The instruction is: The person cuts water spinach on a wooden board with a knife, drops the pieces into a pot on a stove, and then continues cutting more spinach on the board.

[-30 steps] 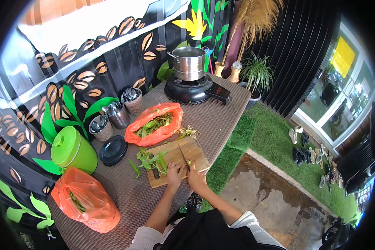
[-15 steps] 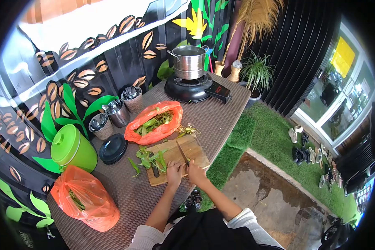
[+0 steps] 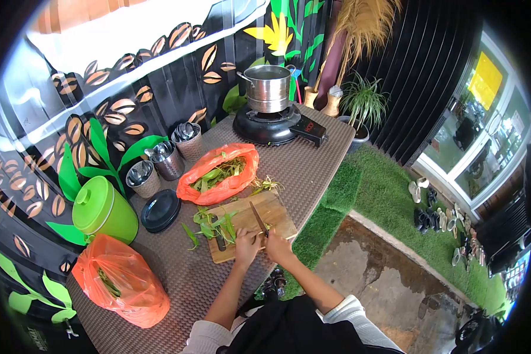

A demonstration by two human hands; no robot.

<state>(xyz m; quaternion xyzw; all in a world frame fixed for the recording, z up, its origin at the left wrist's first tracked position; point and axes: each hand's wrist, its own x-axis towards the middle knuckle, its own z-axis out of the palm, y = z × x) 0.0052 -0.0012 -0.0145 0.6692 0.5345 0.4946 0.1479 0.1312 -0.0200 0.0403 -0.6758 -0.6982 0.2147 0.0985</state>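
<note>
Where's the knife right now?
In the head view, the knife is in the right hand, its blade over the right part of the wooden cutting board.

Black wall painted with coffee beans, brown textured table, green artificial turf, glass doors, bright daylight

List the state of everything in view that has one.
right hand: closed round the knife handle
knife: gripped, blade over board
left hand: at board's near edge, hold unclear
cutting board: flat, leaves at left end
front orange bag: bulging, tied or not unclear
rear orange bag: open, greens inside
green container: lidded
pot: uncovered, on burner
burner: flame not visible
black plates: stacked
</note>
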